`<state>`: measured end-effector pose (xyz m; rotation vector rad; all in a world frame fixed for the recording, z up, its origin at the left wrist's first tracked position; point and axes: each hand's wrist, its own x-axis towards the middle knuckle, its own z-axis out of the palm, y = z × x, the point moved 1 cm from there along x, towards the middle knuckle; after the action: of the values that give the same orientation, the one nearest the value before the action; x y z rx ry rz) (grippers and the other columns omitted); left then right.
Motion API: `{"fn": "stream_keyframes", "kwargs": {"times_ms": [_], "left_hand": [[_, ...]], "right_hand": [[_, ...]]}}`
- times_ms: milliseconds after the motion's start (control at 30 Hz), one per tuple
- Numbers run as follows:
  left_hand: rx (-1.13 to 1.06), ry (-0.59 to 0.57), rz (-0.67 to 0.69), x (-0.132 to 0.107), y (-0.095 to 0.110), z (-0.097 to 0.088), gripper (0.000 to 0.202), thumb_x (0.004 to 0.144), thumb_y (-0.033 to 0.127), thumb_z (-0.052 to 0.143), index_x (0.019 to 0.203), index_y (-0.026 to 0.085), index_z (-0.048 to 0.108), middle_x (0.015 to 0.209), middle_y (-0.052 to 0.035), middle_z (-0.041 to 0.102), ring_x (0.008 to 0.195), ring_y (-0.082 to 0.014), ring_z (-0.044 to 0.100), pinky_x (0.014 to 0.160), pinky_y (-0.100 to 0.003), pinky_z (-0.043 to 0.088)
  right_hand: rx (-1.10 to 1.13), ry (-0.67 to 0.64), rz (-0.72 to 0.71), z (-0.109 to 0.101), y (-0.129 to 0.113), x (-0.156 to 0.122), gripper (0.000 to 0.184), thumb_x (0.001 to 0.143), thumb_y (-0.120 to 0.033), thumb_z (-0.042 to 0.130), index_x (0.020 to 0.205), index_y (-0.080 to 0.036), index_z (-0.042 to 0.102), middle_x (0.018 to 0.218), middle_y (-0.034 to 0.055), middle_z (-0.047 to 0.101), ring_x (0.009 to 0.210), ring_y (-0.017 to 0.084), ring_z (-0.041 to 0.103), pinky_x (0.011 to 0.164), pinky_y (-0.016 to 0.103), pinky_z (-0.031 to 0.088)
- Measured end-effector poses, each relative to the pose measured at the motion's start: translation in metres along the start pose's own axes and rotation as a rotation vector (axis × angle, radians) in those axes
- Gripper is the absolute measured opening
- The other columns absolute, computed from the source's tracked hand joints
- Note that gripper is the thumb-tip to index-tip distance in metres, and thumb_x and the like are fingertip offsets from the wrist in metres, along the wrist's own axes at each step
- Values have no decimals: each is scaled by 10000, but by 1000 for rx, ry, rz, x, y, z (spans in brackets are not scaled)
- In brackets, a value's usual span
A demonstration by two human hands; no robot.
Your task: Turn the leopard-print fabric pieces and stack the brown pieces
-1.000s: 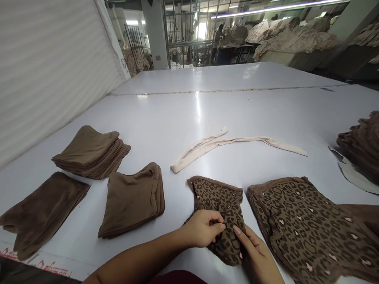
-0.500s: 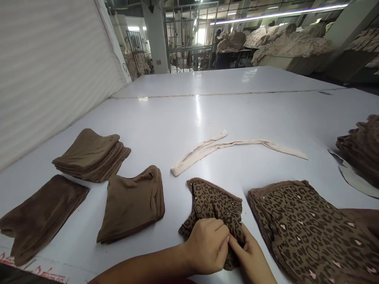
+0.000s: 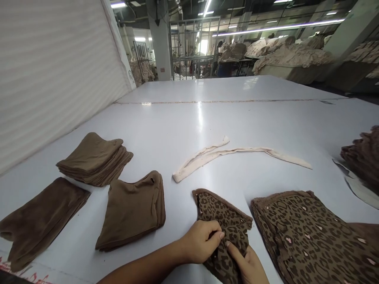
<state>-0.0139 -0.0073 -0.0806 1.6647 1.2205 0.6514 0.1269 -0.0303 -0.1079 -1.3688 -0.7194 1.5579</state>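
A leopard-print fabric piece with a fuzzy brown edge lies near the front of the table, between my two hands. My left hand is closed on its left side, thumb and fingers pinching the cloth. On the lower right of the same piece, my right hand grips with the thumb on top and the fingers hidden beneath. To the right sits a stack of leopard-print pieces with pink hearts. Left of my hands is a small stack of plain brown pieces.
A taller brown stack and a darker brown stack lie at left. A cream fabric strip curves across the white table. Dark fuzzy pieces are piled at the right edge. A large white roll borders the left.
My hands have come apart slightly, and the leopard-print piece between them is spread flatter and longer. The view has tilted up a little.
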Motion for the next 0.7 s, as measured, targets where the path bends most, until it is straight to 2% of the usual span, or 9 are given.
{"fn": "stream_keyframes", "kwargs": {"times_ms": [67, 133, 200, 267, 333, 433, 467, 567, 700], "left_hand": [[31, 88, 86, -2, 5, 2, 206, 861, 254, 408, 678, 177, 464, 618, 14, 475, 569, -109, 424, 546, -221, 331], [98, 141, 238, -6, 14, 4, 171, 844, 235, 420, 687, 178, 456, 644, -5, 501, 593, -122, 446, 576, -237, 339], [138, 135, 364, -9, 21, 5, 146, 825, 216, 426, 685, 182, 448, 648, -19, 510, 606, -134, 460, 589, -248, 345], [125, 72, 411, -11, 24, 3, 129, 811, 218, 444, 687, 186, 453, 635, -17, 507, 597, -135, 463, 583, -245, 350], [83, 59, 331, -11, 23, 0, 123, 817, 253, 466, 712, 188, 469, 622, 0, 496, 570, -124, 455, 561, -233, 350], [56, 181, 55, -8, 15, -7, 154, 819, 342, 515, 814, 190, 487, 687, 15, 506, 590, -117, 446, 566, -226, 351], [42, 174, -6, -6, 12, -8, 173, 824, 358, 511, 806, 189, 482, 699, 18, 502, 607, -118, 442, 575, -226, 350], [-60, 49, -13, -2, 10, -7, 260, 863, 342, 430, 660, 183, 403, 653, 27, 441, 625, -115, 407, 585, -227, 340], [-115, 171, 39, -4, 15, -6, 288, 885, 306, 385, 626, 186, 345, 622, 30, 395, 615, -111, 381, 592, -234, 331]], "right_hand": [[-62, -23, -49, 2, -2, -1, 413, 600, -509, 743, 803, -151, 707, 774, 92, 707, 877, 304, 627, 853, 420, 465], [-111, -39, -82, 3, -5, -1, 365, 592, -499, 745, 696, -153, 696, 639, 67, 674, 798, 301, 635, 778, 404, 496], [-124, -24, -97, 1, -6, -1, 345, 567, -486, 757, 634, -157, 680, 566, 49, 641, 740, 295, 632, 734, 395, 504], [-112, 3, -107, -1, -6, -2, 340, 556, -479, 759, 638, -158, 679, 608, 57, 660, 736, 291, 628, 747, 401, 497], [-92, 28, -111, -3, -4, -4, 346, 579, -486, 740, 686, -160, 688, 724, 82, 695, 784, 294, 629, 790, 417, 484], [-66, 57, -111, -4, 2, -8, 364, 621, -499, 709, 763, -164, 696, 842, 103, 707, 888, 308, 625, 851, 433, 463], [-62, 64, -113, -4, 3, -9, 382, 629, -510, 700, 791, -164, 696, 854, 104, 706, 915, 310, 621, 865, 433, 458], [-74, 67, -122, -1, 5, -11, 418, 645, -534, 680, 825, -157, 688, 839, 107, 705, 904, 306, 626, 862, 427, 462], [-112, 40, -122, 5, 5, -9, 389, 634, -504, 703, 796, -151, 679, 831, 104, 705, 834, 296, 638, 805, 419, 486]]}}
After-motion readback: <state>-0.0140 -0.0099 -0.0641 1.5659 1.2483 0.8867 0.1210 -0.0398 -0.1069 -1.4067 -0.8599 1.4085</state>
